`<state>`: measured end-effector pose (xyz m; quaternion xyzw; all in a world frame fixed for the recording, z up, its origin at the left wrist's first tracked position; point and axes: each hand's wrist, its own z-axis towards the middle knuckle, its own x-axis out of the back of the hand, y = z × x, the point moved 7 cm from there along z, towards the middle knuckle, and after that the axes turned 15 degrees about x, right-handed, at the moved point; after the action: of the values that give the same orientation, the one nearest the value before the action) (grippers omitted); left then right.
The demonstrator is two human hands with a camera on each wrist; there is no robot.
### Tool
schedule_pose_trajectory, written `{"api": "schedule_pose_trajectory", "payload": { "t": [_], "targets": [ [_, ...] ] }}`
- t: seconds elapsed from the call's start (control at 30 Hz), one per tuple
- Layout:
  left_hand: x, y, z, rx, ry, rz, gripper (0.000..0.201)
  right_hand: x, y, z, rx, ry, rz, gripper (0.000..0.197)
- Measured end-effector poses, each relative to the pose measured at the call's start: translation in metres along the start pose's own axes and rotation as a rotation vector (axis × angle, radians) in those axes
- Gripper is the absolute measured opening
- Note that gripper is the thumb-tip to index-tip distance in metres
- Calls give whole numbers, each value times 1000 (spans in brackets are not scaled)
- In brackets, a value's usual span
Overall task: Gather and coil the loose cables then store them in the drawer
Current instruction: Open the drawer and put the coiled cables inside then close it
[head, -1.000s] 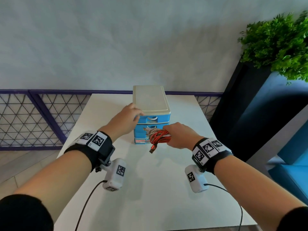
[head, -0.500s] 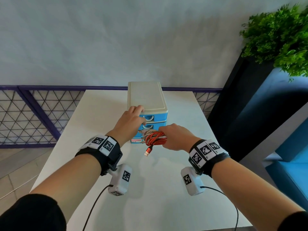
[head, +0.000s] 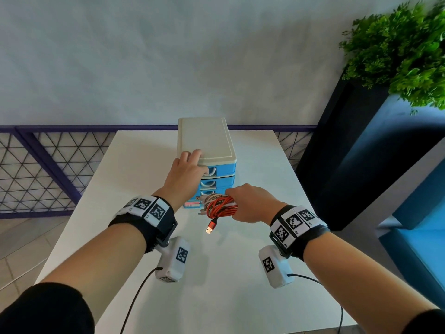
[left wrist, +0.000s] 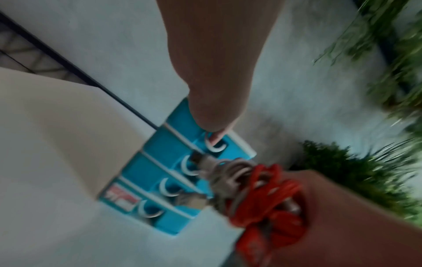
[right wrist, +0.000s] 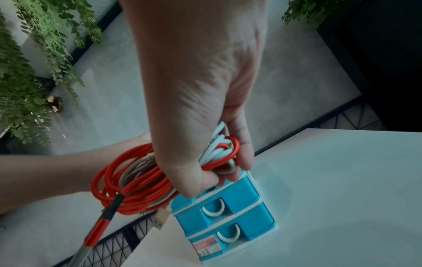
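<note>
A small drawer unit (head: 207, 138) with a beige lid and several blue drawers stands on the white table (head: 240, 285); all its drawers look closed. My left hand (head: 190, 165) rests its fingers on the lid's front edge. Its thumb tip sits in the top drawer's white handle (left wrist: 215, 147). My right hand (head: 250, 203) grips a coiled bundle of red and white cables (head: 219, 207) just in front of the lower drawers (right wrist: 228, 207). A red USB plug (head: 210, 229) dangles from the bundle above the table. The left wrist view is blurred.
A black planter (head: 361, 153) with a green plant (head: 404, 44) stands right of the table. A purple mesh railing (head: 36, 169) runs behind and to the left. Blue seating (head: 421, 237) is at the far right. A grey wall stands behind.
My left hand has climbed from the front of the upper drawers to the lid's edge. The right hand with the cable bundle has stayed in front of the lower drawers.
</note>
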<state>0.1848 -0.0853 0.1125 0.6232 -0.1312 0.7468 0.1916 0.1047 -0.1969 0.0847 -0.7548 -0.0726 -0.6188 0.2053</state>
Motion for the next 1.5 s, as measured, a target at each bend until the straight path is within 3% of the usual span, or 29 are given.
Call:
{"api": "schedule_pose_trajectory", "payload": {
  "t": [0.1, 0.2, 0.3, 0.4, 0.47, 0.57, 0.67, 0.73, 0.9, 1.0, 1.13, 1.23, 1.27, 1.33, 1.5],
  "targets": [
    [4, -1, 11, 107, -258, -96, 40, 3, 1, -3, 11, -21, 12, 20],
    [6, -1, 7, 112, -487, -24, 58, 10, 1, -7, 26, -52, 32, 21],
    [14, -1, 1, 55, -575, -11, 73, 18, -3, -12, 47, -52, 73, 23],
    [22, -11, 9, 58, -532, -297, 66, 23, -9, -14, 65, -50, 111, 22],
    [29, -25, 15, 106, -403, -509, 49, 28, -12, -14, 64, -43, 138, 20],
    [29, -36, 16, 72, -241, -409, 15, 38, -15, -11, 60, -9, 156, 22],
    [14, -33, 13, 6, -267, -202, 14, 52, -16, -9, 55, 41, 142, 23],
    [6, -34, 13, 31, -358, -177, 26, 62, -14, -8, 32, 78, 119, 24],
    [-10, -36, 16, 62, -563, -57, 103, 82, 3, -9, -120, 201, 77, 23],
    [-16, -36, 7, 55, -656, 45, 120, 86, 12, -5, -220, 249, 29, 25],
    [-5, -39, 13, 124, -583, -307, 94, 74, 7, 7, -237, 177, -68, 32],
    [11, -58, 26, 153, -334, -475, 32, 62, -5, 17, -203, 119, -194, 31],
    [14, -62, 26, 156, -283, -505, 21, 60, -9, 20, -203, 112, -237, 30],
    [21, -61, 21, 125, -241, -534, 19, 56, -17, 25, -221, 102, -328, 29],
    [26, -35, -6, -78, -247, -453, 40, 53, -32, 27, -249, 74, -399, 23]
  ]
}}
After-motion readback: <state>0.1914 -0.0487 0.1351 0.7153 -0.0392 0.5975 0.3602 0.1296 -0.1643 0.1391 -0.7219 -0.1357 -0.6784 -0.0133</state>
